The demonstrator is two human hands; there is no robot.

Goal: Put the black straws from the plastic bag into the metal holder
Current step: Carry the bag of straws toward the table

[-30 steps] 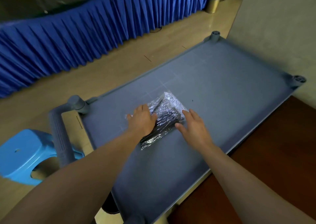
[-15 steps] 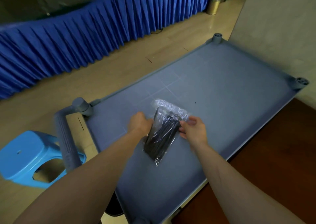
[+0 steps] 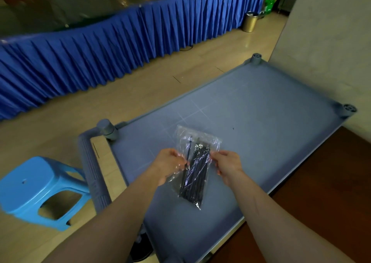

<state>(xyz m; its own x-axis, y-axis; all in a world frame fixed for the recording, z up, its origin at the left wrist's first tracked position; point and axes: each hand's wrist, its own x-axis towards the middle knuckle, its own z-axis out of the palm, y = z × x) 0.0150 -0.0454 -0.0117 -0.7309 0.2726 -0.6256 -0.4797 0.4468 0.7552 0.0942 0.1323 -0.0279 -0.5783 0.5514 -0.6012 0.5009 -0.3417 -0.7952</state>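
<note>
Straws [image 3: 194, 174], black, sit inside the plastic bag [image 3: 197, 142]; my left hand [image 3: 168, 165] pinches its left edge. My right hand [image 3: 227, 165] pinches the right edge above the grey table [image 3: 271, 122].

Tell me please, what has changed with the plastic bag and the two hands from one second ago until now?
The plastic bag of black straws lay flat on the grey cart top under both palms; now it is lifted and hangs upright. The left hand and right hand have each taken hold of a side edge, pinching it. The straws remain inside. The blue stool remains beside the cart.
</note>
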